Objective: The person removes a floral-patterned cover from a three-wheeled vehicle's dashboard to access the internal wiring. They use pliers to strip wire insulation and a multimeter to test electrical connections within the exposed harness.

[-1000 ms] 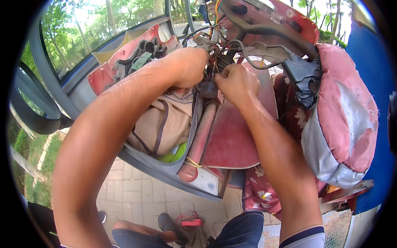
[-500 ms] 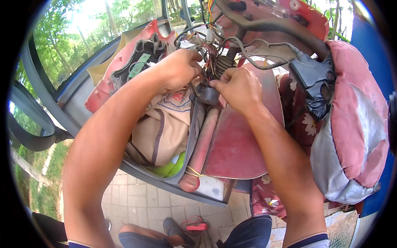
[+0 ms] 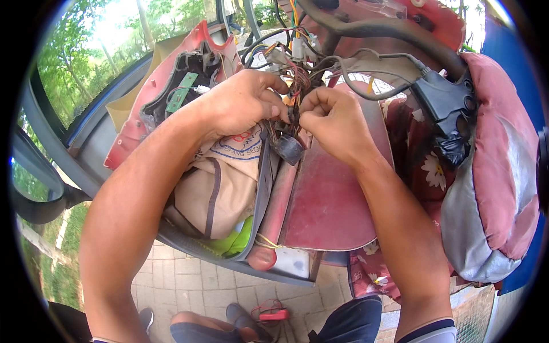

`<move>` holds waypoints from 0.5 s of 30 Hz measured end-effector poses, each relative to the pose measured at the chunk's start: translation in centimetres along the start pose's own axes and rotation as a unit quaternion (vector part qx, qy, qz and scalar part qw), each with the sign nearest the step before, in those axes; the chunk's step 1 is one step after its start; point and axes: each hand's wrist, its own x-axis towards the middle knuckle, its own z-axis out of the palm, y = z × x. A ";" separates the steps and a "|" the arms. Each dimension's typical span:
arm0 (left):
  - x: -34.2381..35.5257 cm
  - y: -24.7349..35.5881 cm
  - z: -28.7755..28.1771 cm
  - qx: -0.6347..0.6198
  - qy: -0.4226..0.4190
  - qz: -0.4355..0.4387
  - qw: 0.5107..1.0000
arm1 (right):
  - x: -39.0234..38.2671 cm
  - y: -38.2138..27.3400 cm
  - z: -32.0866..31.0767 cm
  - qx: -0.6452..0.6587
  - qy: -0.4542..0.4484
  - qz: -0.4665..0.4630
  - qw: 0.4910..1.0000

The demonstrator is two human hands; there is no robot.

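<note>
- Nearest: red box with thin cords (image 3: 274, 315) on pale paving (image 3: 194, 280), between the feet; type too small to tell.
- Left of centre: grey-rimmed basket (image 3: 262, 217) with beige bag (image 3: 194, 188) and lime-green item (image 3: 234, 239) inside.
- Just right of basket: red tube (image 3: 281, 200), then flat dull-red panel (image 3: 331, 211).
- At far end of tube: dark round part (image 3: 289, 150), just on the near side of both hands.
- Left hand (image 3: 246, 103): fingers bent, thumb inward, tips at left side of wiring. Can't tell whether gripping a strand.
- Right hand (image 3: 331, 117): fingers curled, thumb near forefinger, tips at right side of wiring. Looks like a pinch; can't tell on what.
- Between and beyond the hands: wiring bundle (image 3: 298, 83), exposed, many colours, pale connectors (image 3: 298, 48) at far end.
- Step, as judged: close two-handed handling of wires.
- For next move: probably calls for a light, sure pinch on one strand, no tug on neighbours.
- Farther left: red shell (image 3: 123, 137) with green circuit board (image 3: 182, 91).
- Right: black lever housing (image 3: 443, 100) beside pink-and-silver padded cover (image 3: 503, 154).
- Far: dark handlebar (image 3: 389, 31), red fairing (image 3: 446, 28) behind.
</note>
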 end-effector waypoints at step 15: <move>-0.4 2.1 -1.1 0.103 -0.021 -0.022 0.994 | -1.0 0.3 0.0 0.059 -0.067 -0.054 0.995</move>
